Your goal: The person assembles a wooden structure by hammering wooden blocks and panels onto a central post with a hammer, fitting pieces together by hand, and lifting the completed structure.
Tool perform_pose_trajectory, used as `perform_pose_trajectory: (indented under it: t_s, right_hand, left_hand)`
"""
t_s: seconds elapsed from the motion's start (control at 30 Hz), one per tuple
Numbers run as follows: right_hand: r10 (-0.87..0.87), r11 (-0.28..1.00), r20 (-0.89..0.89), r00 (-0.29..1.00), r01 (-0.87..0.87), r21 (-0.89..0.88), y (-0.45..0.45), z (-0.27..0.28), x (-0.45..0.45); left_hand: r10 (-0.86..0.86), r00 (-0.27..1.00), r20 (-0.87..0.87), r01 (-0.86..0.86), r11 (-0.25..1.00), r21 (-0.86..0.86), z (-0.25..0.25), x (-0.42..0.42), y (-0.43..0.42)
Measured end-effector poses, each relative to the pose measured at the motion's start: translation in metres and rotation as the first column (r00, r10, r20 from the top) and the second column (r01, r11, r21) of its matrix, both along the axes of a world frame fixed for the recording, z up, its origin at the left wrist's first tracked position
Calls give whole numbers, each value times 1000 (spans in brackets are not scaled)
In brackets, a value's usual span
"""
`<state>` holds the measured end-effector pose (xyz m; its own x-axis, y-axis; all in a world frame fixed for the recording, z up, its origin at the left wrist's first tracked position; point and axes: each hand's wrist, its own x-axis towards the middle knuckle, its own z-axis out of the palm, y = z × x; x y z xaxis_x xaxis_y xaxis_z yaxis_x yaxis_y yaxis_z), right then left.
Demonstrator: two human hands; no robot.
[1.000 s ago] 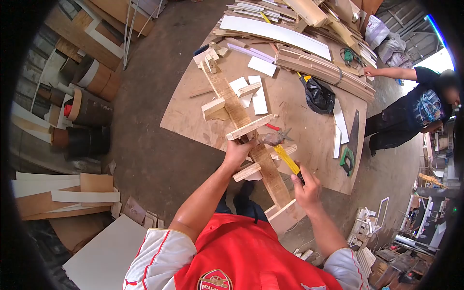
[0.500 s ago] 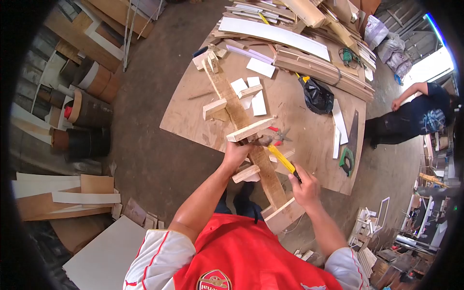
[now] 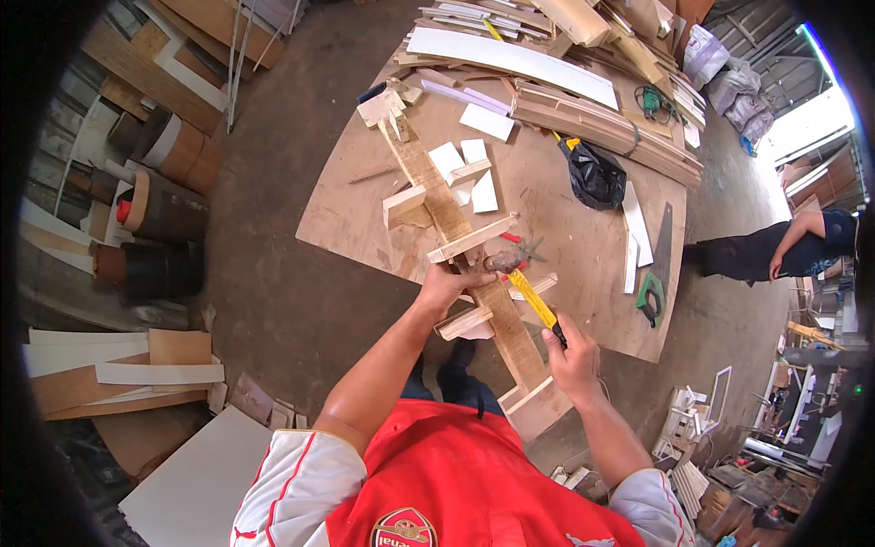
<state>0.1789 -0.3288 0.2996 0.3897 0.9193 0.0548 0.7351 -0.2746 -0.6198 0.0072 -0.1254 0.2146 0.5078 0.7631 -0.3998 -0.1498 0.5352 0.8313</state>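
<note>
My right hand (image 3: 572, 354) is wrapped round the black grip of a hammer with a yellow handle (image 3: 536, 299). The hammer's head (image 3: 503, 263) is over the long wooden plank (image 3: 447, 211), just below a pale crosspiece (image 3: 472, 239); whether it touches the wood I cannot tell. My left hand (image 3: 444, 290) grips the plank's left edge by that crosspiece, its thumb lying across the top and the other fingers mostly hidden. Short wood blocks stick out from the plank's sides, and a wider end board (image 3: 536, 407) is near my body. Red-handled pliers (image 3: 521, 248) lie beyond the hammer.
On the plywood table (image 3: 342, 214) lie white offcuts (image 3: 486, 122), a black plastic bag (image 3: 597, 175), a green-handled saw (image 3: 653, 296) and stacked wood strips (image 3: 602, 128). A green power tool (image 3: 649, 102) sits behind. Another person (image 3: 775, 251) is at the right.
The hammer's head has shifted slightly, and its handle is turned a little in my right hand. My left thumb now shows across the plank. The other person's arm has lowered.
</note>
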Motion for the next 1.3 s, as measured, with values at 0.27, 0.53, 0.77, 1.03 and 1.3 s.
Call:
perform_pose_trajectory:
  t_s: [0.27, 0.53, 0.77, 1.03, 1.3]
  right_hand:
    - [-17, 1000, -11, 1000, 17, 13, -2, -1, 3]
    - [46, 994, 78, 996, -54, 95, 5, -7, 2]
    - [31, 997, 72, 997, -26, -75, 8, -2, -4]
    - [35, 995, 68, 997, -41, 86, 8, -6, 1]
    - [4, 996, 48, 999, -8, 83, 6, 3, -1]
  left_hand:
    - [-33, 999, -25, 32, 999, -24, -13, -1, -1]
    - [-33, 997, -70, 30, 998, -47, -8, 0, -1]
    - [-15, 998, -56, 10, 996, -90, -11, 0, -5]
    - [-14, 996, -91, 8, 998, -67, -17, 1, -3]
    - [-8, 999, -44, 5, 999, -49, -25, 2, -3]
